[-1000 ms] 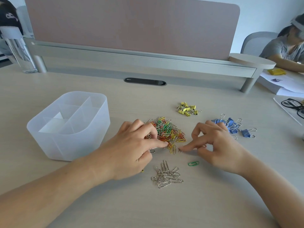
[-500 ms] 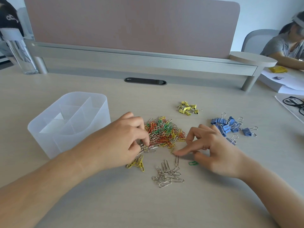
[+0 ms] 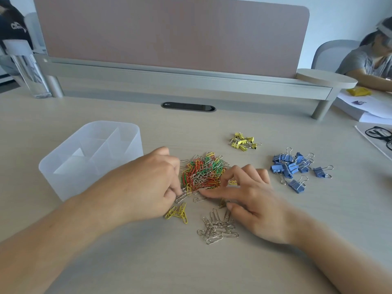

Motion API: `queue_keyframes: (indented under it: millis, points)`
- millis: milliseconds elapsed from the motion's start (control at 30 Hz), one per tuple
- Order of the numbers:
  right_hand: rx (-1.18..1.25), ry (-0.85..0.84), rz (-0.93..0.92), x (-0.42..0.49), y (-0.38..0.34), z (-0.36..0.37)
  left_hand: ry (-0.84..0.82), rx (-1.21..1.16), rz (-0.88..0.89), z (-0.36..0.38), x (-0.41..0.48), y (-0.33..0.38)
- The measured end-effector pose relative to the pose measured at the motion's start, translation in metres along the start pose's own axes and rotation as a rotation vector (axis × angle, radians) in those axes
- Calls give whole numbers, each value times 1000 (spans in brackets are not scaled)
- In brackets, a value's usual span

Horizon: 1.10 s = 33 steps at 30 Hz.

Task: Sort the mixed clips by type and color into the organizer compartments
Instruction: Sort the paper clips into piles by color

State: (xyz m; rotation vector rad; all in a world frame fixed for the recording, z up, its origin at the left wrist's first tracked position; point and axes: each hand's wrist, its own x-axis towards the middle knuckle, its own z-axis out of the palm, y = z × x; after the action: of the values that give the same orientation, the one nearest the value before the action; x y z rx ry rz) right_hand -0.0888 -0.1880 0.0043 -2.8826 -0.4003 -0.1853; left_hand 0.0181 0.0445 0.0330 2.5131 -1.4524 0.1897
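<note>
A mixed pile of red, green, yellow and silver paper clips (image 3: 203, 172) lies mid-table. My left hand (image 3: 146, 185) sits at its left edge, fingertips pinching a silver clip (image 3: 181, 197). My right hand (image 3: 256, 200) is at the pile's right side, index finger stretched left along the pile's near edge, other fingers arched over the clips. Nearer me lie a small group of yellow paper clips (image 3: 178, 213) and a heap of silver paper clips (image 3: 216, 228). Yellow binder clips (image 3: 244, 142) and blue binder clips (image 3: 292, 166) lie apart to the right. The translucent organizer (image 3: 63, 183) stands left, its compartments showing nothing inside.
A clear bottle (image 3: 27, 68) stands far left by the grey desk shelf (image 3: 191, 81). Black glasses (image 3: 379, 134) and papers (image 3: 360, 109) lie at the right edge. Another person sits at the far right.
My left hand pulled back to the pile's left edge, uncovering the yellow paper clips. My right hand slid in over the single green clip, its index finger reaching left under the pile.
</note>
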Motion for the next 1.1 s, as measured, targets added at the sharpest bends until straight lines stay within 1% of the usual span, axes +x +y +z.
queue_keyframes:
  millis: [100,267,333,433,500,633,767,833,967,1100]
  points:
    - [-28,-18,0,1,-2,1,-108,-21,-20,-1,-1,2]
    - [-67,-11,0,2,-4,1,-180,-41,11,-1,0,7]
    - [-59,-1,4,2,-3,1,-182,-59,0,-1,1,9]
    - [-43,62,8,1,2,-2,-123,-73,-44,-2,2,5]
    - [-22,83,7,1,4,-4,-90,-40,-84,-3,2,2]
    - [-23,44,-14,1,1,-3,-141,22,-113,0,2,0]
    - [-69,-26,-29,2,-6,-1,-186,23,-94,0,1,3]
    - [-81,-29,-32,3,-7,0,-191,21,-72,0,1,5]
    - [-38,87,-12,1,5,-2,-191,-12,-35,4,1,8]
    - [-47,177,13,0,19,-2,-185,-48,36,8,0,14]
